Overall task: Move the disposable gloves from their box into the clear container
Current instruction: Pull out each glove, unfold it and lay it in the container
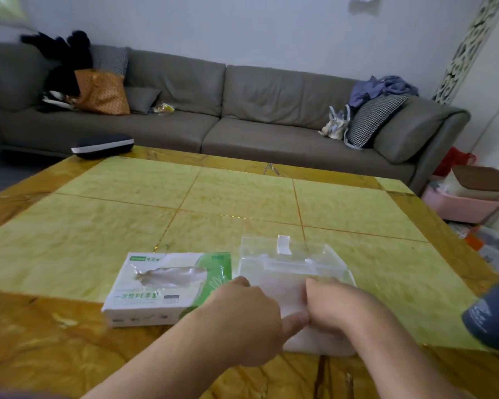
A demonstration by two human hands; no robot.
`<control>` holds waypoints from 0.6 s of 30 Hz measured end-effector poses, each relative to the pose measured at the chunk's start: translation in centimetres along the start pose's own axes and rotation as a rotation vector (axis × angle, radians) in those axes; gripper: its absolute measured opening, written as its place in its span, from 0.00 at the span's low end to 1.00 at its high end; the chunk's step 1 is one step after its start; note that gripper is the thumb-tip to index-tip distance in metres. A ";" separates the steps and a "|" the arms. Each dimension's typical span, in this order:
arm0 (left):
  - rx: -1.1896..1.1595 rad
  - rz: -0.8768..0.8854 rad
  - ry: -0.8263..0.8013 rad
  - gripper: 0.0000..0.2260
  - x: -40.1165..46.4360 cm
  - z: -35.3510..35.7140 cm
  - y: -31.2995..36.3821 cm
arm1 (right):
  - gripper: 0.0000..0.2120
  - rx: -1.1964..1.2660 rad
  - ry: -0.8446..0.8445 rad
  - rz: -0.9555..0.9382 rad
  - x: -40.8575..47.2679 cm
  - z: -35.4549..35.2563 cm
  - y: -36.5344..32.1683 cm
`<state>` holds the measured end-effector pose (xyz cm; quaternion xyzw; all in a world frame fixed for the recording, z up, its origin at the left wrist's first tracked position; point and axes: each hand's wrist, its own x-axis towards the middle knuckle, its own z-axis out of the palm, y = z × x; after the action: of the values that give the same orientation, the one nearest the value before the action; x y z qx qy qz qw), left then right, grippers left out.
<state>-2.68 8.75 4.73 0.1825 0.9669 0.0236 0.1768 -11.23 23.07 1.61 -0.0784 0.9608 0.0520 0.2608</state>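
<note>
A white and green glove box (167, 286) lies flat on the table, near its front edge, with a thin glove poking out of its top slot. To its right sits the clear container (294, 263), lid hinged open toward the back. A whitish stack of gloves (288, 295) rests in the container. My left hand (242, 315) and my right hand (334, 306) press on that stack from either side, fingers curled over it. Part of the stack is hidden under my hands.
The yellow-green tiled table (213, 197) has a brown marbled border. A dark grey cylinder (493, 315) stands at the right edge. A grey sofa (213, 110) with cushions and bags runs behind. A pink bin (461, 205) sits on the floor at right.
</note>
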 end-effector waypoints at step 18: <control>-0.194 -0.571 0.186 0.16 -4.3 3.0 -12.7 | 0.23 0.142 0.805 -0.447 -5.9 0.5 -7.3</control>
<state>-2.27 -4.66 1.96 -0.1171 0.9843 0.0817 0.1036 -4.68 16.74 3.70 -0.2796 0.9463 -0.1058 -0.1233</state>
